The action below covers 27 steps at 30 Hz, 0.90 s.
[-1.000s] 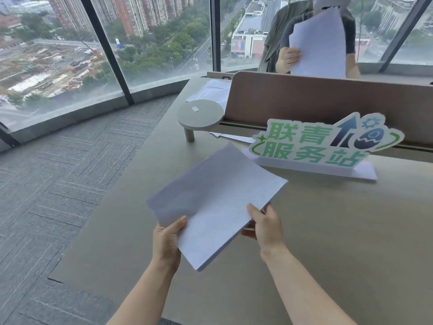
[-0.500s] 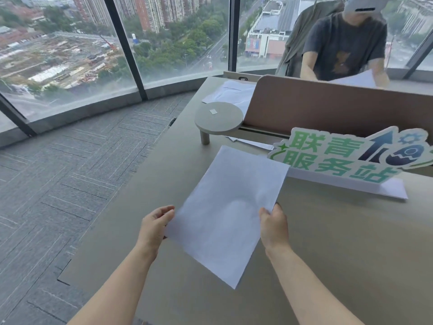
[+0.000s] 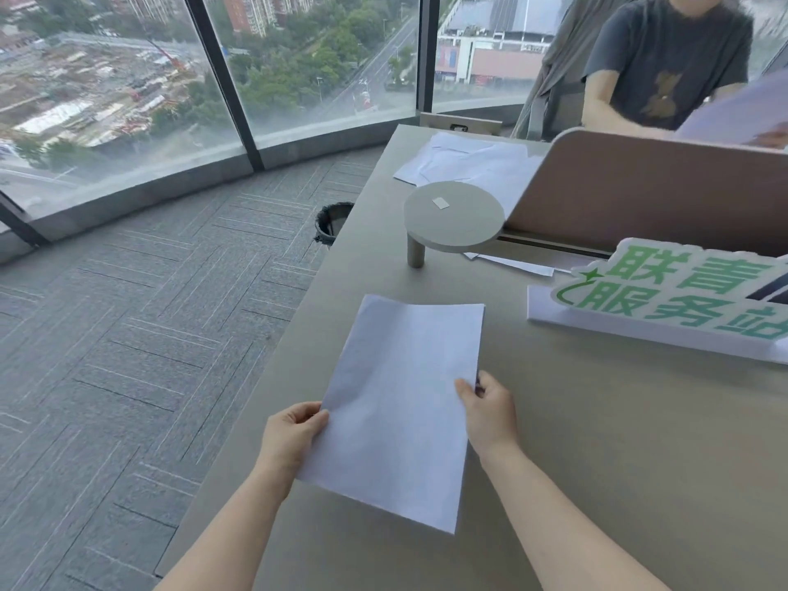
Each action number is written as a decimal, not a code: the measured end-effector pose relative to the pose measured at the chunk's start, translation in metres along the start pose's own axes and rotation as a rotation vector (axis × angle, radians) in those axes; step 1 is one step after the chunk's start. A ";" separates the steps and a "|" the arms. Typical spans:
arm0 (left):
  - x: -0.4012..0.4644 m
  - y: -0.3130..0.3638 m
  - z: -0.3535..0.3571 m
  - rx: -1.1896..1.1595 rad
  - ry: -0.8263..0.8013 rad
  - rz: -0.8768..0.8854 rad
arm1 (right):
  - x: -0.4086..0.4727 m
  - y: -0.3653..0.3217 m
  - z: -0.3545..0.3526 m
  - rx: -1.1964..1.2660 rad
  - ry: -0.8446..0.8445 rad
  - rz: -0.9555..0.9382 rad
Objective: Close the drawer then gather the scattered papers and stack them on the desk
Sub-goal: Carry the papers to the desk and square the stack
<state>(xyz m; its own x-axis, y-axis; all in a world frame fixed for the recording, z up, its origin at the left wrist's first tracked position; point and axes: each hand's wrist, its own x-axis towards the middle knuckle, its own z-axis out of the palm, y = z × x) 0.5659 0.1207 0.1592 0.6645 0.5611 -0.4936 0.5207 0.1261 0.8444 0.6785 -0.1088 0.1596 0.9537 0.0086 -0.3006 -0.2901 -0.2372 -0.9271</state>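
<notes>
A stack of white papers point(image 3: 401, 403) is over the near part of the gray desk point(image 3: 597, 462), between two bare hands. The left hand point(image 3: 290, 437) pinches the stack's left edge. The right hand point(image 3: 488, 413) pinches its right edge, thumb on top. More loose papers point(image 3: 464, 159) lie far back on the desk, behind a small round stand point(image 3: 454, 215). A green and white sign point(image 3: 665, 296) stands to the right.
</notes>
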 end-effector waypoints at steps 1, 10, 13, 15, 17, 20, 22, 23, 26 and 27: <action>0.006 -0.001 -0.005 -0.001 0.007 0.002 | 0.003 0.000 0.009 -0.019 -0.001 -0.007; 0.057 0.004 -0.020 0.036 0.009 0.029 | 0.038 0.004 0.057 -0.153 0.025 0.006; 0.065 0.002 -0.019 0.042 0.012 0.025 | 0.044 0.005 0.063 -0.151 0.017 0.020; 0.069 0.001 -0.019 0.052 0.007 0.020 | 0.046 0.007 0.065 -0.154 0.028 0.035; 0.072 -0.001 -0.018 0.063 -0.002 0.008 | 0.049 0.010 0.066 -0.162 0.031 0.047; 0.073 -0.004 -0.016 0.075 -0.002 -0.011 | 0.052 0.010 0.066 -0.168 0.010 0.056; 0.073 -0.006 -0.014 0.084 0.000 -0.014 | 0.053 0.010 0.066 -0.185 0.002 0.060; 0.072 -0.007 -0.014 0.091 0.003 -0.016 | 0.054 0.010 0.066 -0.193 -0.002 0.059; 0.074 -0.009 -0.013 0.124 0.017 -0.027 | 0.057 0.012 0.065 -0.223 -0.009 0.063; 0.075 -0.010 -0.013 0.141 0.022 -0.034 | 0.057 0.012 0.065 -0.234 -0.011 0.069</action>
<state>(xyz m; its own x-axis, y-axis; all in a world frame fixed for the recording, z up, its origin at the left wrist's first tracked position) 0.6035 0.1717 0.1165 0.6342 0.5767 -0.5150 0.6138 0.0295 0.7889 0.7243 -0.0486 0.1165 0.9310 -0.0052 -0.3649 -0.3268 -0.4565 -0.8275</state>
